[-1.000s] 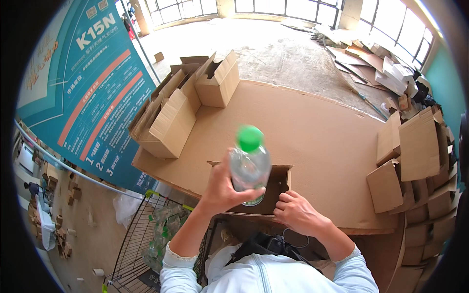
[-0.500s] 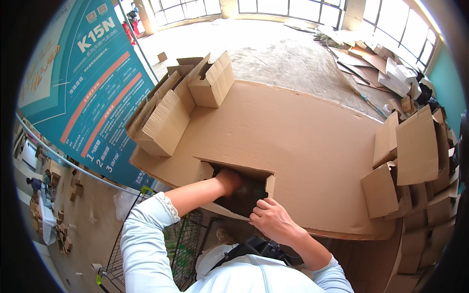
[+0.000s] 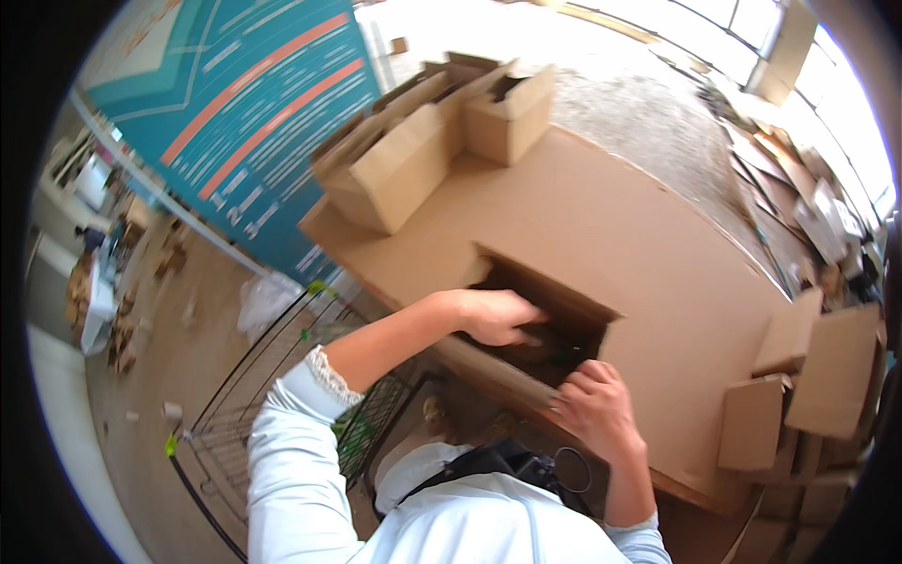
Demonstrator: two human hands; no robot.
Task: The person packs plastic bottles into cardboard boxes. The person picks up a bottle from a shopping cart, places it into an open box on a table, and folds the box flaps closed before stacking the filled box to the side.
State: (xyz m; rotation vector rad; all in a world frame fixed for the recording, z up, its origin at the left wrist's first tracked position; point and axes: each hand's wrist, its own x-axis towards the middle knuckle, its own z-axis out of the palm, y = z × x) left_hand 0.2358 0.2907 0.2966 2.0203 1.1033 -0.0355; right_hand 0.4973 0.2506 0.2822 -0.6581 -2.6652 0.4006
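Note:
An open-topped cardboard box is in front of me at the near edge of the cardboard-covered table. Its inside is dark, and what lies in there is too dim to name. My left hand hovers at the box's mouth, reaching in from the left. Its fingers are slightly blurred but look apart, and nothing shows between them. At the near right corner, my right hand has its fingers curled over the box's rim.
Several open cardboard boxes stand at the far left of the table. More boxes are stacked at the right. A wire shopping cart with green things inside stands lower left. Behind it rises a teal banner. Flattened cardboard lies beyond.
My left hand has come up from deep inside the box to its mouth. My right hand keeps hold of the rim. The whole view has turned and tilted, shifting the table rightward.

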